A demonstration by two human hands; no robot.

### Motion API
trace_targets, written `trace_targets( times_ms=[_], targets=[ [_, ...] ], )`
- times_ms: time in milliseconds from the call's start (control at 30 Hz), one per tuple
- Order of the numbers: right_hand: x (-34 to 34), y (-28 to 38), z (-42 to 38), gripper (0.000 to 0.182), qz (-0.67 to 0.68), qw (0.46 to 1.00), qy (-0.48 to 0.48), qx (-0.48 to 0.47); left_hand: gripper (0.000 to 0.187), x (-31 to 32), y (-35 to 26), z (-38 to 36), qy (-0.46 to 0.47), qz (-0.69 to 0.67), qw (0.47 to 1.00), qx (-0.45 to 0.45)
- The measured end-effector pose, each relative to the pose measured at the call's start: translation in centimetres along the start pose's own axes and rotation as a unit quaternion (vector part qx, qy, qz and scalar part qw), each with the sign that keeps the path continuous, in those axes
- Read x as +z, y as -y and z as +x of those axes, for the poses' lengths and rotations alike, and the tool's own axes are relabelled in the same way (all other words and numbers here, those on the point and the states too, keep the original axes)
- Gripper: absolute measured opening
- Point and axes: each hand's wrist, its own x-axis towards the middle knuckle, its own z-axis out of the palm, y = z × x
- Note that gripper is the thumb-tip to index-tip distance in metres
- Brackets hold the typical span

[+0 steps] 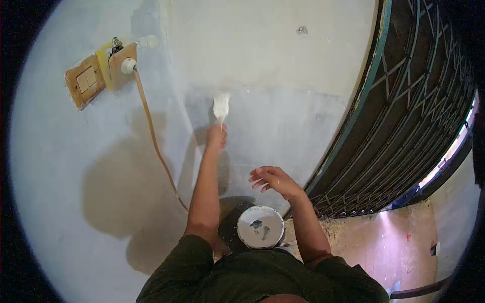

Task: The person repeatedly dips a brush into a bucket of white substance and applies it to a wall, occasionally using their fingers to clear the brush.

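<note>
My left hand (216, 137) is wrapped round the handle of a paintbrush (221, 106), whose white, paint-covered bristles point up against the wall (273, 131). Around the brush the wall is grey-blue, with a cream area above it. My right hand (273, 181) hangs free above a bucket, its fingers loosely spread and holding nothing. Below it stands the round white paint bucket (273, 230), with grey patches showing inside.
At left, a switch plate (87, 81) and a socket with a white plug (129, 65) sit on the wall. A tan cable (152, 136) runs down from the plug. A dark folding metal gate (389, 121) stands at right, beside the stained floor (384, 242).
</note>
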Motion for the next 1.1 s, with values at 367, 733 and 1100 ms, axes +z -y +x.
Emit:
trace_targets(
  times_ms=[367,733,1100],
  targets=[
    [2.0,-3.7,-0.5,0.042,0.006,0.998,0.016,0.068,0.016,-6.4,13.3,-2.2,-0.061,0.045,0.957,-0.279],
    [3.2,-5.4,-1.0,0.044,0.034,0.996,0.034,0.072,0.017,-2.7,-0.5,0.1,0.021,0.117,0.989,-0.085],
    [3.1,-8.0,-2.1,0.046,0.044,0.995,0.026,0.085,0.029,-1.9,4.4,-0.4,-0.035,0.078,0.995,-0.059]
  ],
)
